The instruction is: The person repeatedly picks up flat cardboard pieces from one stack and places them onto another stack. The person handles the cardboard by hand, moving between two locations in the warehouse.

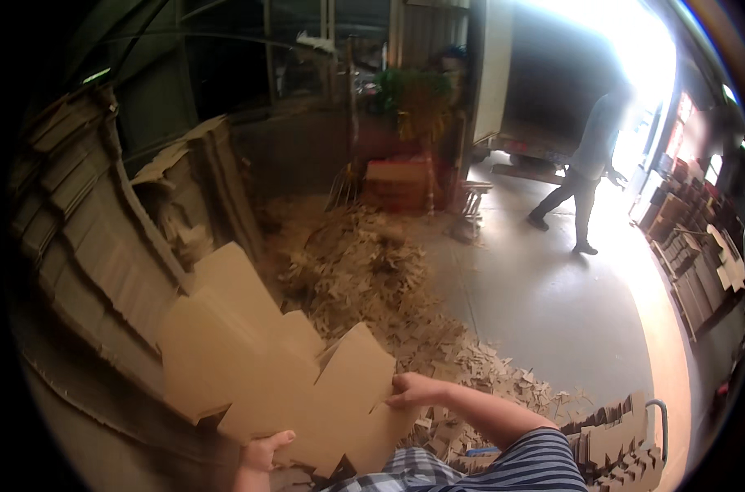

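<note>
A tan cardboard sheet (303,394), cut with flaps and notches, is held up in front of the person's body, angled away toward the upper left; whether it is one layer or several is hard to tell. The left hand (266,449) grips its near edge, thumb on top, while the right hand (410,389) pinches the right edge. Tall cardboard stacks (102,221) crowd the left side, and the sheet's far end overlaps them in view, though contact cannot be judged. Just beyond the sheet, a broad heap of cardboard scraps (364,271) covers the ground and spills rightward past the right forearm, littering the way to the bare grey floor (544,303). Behind the heap sit a red box (393,193) and a small pale stool (473,205). At lower right, close to the striped sleeve (536,463), stands a pile of notched cardboard (614,439) beside a curved metal bar (663,426). Farther off, another person (594,148) strides across the floor near the bright doorway.
</note>
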### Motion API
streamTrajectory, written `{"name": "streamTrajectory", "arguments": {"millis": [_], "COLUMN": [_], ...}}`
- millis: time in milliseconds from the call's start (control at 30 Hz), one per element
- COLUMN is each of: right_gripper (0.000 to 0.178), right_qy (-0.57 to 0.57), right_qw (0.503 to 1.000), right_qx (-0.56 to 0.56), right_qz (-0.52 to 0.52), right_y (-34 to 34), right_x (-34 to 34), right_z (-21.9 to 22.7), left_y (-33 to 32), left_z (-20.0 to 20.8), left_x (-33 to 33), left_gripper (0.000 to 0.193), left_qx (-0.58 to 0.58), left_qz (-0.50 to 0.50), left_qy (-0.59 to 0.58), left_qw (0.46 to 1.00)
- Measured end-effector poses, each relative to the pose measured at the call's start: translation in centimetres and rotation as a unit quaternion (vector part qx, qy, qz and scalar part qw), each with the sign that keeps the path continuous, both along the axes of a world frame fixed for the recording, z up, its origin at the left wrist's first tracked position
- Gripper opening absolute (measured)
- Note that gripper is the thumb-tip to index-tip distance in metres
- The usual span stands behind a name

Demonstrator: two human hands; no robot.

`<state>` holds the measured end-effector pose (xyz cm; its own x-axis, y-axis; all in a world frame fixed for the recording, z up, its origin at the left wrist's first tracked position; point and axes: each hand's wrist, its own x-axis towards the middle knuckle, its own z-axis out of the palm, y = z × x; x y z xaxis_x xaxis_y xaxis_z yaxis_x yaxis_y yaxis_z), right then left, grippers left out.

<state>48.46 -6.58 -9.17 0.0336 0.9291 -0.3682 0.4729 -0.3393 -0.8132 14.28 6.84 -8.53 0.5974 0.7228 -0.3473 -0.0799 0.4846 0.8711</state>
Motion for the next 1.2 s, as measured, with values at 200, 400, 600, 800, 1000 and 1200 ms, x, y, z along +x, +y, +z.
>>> {"name": "streamTrajectory", "arguments": {"millis": [200, 400, 600, 800, 1000, 1200], "right_gripper": [0.057, 0.049, 0.027, 0.048, 0.079, 0.071], "right_qy": [-0.139, -0.242, -0.362, -0.301, 0.033, 0.516], "right_qw": [0.988, 0.962, 0.919, 0.905, 0.943, 0.766], "right_qx": [-0.047, -0.093, -0.043, -0.14, 0.046, 0.259], "right_qz": [-0.049, -0.082, -0.15, -0.265, -0.327, -0.282], "right_y": [-0.7, 0.2, 1.8, -6.0, -6.3, -2.1], "right_x": [-0.7, -1.9, -2.8, 9.5, 4.1, -12.9], "right_z": [-0.7, -2.1, -5.0, -10.4, -5.3, -3.5], "left_y": [0.6, -0.4, -1.2, 2.3, 0.5, -3.2], "left_z": [-0.6, 0.9, -1.5, -0.5, 1.8, 6.3], "left_x": [1.0, 2.9, 4.7, -0.9, -2.9, -4.8], "left_gripper": [0.036, 0.031, 0.029, 0.036, 0.035, 0.019], "left_qx": [-0.008, 0.019, 0.092, 0.011, 0.044, 0.157], "left_qz": [0.016, -0.013, 0.008, 0.016, 0.089, 0.0], "left_qy": [0.019, 0.147, 0.093, -0.02, -0.105, -0.095], "left_qw": [1.0, 0.989, 0.991, 1.0, 0.989, 0.983]}}
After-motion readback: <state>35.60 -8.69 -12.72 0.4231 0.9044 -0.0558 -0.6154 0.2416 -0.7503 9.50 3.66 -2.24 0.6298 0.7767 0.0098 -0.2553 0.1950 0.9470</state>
